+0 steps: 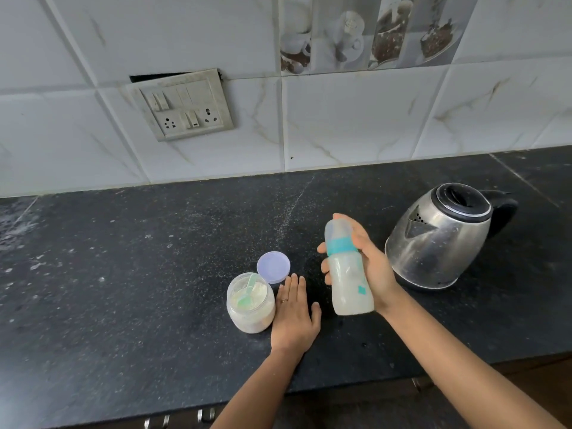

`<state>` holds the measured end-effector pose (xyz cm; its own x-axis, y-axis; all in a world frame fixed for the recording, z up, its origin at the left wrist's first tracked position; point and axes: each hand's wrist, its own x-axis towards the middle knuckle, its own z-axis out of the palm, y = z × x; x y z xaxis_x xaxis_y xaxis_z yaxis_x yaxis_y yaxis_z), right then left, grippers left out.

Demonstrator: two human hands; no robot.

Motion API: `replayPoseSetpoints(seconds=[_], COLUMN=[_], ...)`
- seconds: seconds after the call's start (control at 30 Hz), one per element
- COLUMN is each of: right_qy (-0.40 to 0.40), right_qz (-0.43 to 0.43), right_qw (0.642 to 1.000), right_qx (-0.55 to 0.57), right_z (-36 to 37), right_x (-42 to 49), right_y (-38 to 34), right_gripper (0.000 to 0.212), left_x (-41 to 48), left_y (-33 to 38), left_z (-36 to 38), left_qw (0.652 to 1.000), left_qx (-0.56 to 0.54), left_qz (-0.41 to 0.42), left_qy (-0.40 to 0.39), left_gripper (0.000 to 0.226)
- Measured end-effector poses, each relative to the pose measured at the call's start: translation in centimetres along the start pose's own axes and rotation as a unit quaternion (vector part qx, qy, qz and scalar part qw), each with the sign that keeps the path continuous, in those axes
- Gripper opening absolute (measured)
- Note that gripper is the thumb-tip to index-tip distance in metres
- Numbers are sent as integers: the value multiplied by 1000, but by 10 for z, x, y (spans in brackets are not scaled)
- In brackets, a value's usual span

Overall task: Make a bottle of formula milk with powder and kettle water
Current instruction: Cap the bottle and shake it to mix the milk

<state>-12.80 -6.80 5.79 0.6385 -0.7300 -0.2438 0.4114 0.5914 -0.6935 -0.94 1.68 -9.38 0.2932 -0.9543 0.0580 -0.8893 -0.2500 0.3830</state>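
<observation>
The bottle point(349, 274), capped and cloudy white inside, was held tilted in the right hand point(373, 261), fingers wrapped round it, with the kettle point(439, 239) near at 3 o'clock. Powder and water were judged already in. Closing the jar point(250, 305) seemed left, its lid point(273, 267) lying at 1 o'clock. The left hand point(294, 314) was laid flat, fingers together, on the bench point(123, 274) beside the jar. Open bench was seen toward 9 o'clock, and the front edge ran at 6 o'clock.

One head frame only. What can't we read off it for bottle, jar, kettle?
- Head view, kettle: water level, hidden by steel body and lid.
- Head view, bottle: far side covered by the right hand; contents blurred behind cloudy plastic.
- Head view, powder jar: whether the left hand touches it, too close to tell.
- Head view, drawer handles: cut off by the bottom edge.
</observation>
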Motion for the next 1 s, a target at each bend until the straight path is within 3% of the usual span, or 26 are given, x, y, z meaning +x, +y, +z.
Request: replayPoseSetpoints(seconds=[0.03,0.13,0.17,0.3,0.47,0.57,0.63,0.77,0.83,0.9,0.97,1.0], right_qy=[6,83,91,13,93,7,-21,100,89,39,40,59], right_qz=[-8,-45,-46,-7,-64,-2,-28,-81,-31,25,7,-13], right_qw=[1000,973,971,1000,975,999,999,978,983,996,998,993], right_qx=[15,212,218,24,193,46,-28,163,156,72,56,104], right_z=[1,1,-2,-6,5,3,3,9,5,5,8,10], right_x=[3,12,14,7,16,7,2,14,12,3,1,3], right_y=[-4,-15,-14,-2,-9,5,7,-5,-3,-1,-6,-9], right_gripper=[40,38,37,43,41,40,39,39,40,42,43,42], left_x=[0,-1,-1,-1,0,-1,-1,-1,-2,-2,-2,-1], left_y=[0,1,1,0,0,-1,-1,1,1,1,1,1], left_z=[0,0,0,3,0,2,2,-1,-2,-1,-1,-1], left_qw=[1000,1000,1000,1000,1000,1000,1000,1000,1000,1000,1000,1000], left_qx=[1,6,5,6,9,9,9,6,7,12,13,11], left_qz=[2,3,5,-2,5,3,1,-1,0,-1,-1,-1], left_qy=[0,-3,-3,1,-1,-6,-1,0,-4,-6,-3,-3], left_gripper=[69,72,71,71,74,75,74,72,73,74,74,74])
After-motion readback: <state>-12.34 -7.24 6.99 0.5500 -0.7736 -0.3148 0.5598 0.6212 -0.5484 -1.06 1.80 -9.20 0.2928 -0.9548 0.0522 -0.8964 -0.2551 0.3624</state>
